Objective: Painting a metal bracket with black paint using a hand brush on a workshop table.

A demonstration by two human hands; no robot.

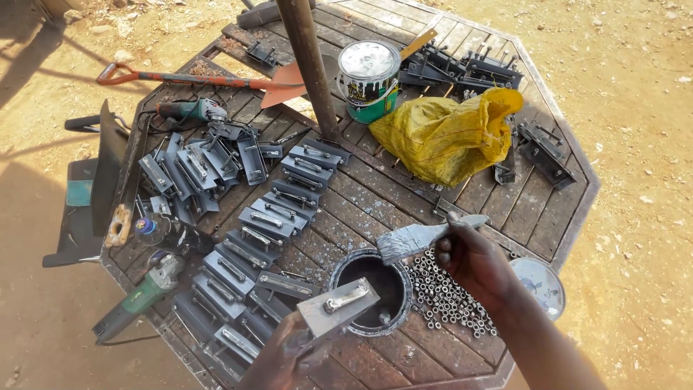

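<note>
A flat grey metal plate with a raised handle (338,305) is held level in the left hand (289,355), gripped from below at its near edge, so that its upper face is kept just beside the open paint tin (372,292) at the near middle of the wooden table (462,365). A wide paintbrush (421,237) is clasped in the right hand (473,261), fingers wrapped shut round the handle, bristles laid over the tin's far rim, seemingly for loading or wiping. A heap of small metal nuts (442,295) is spread just right of the tin, partly under that hand. Similar painted plates (266,238) are set out in overlapping rows to the left, apparently for drying. A sealed paint can (369,79) and a yellow sack (447,133) are placed far right; two angle grinders (141,295) are kept at the left edge.
</note>
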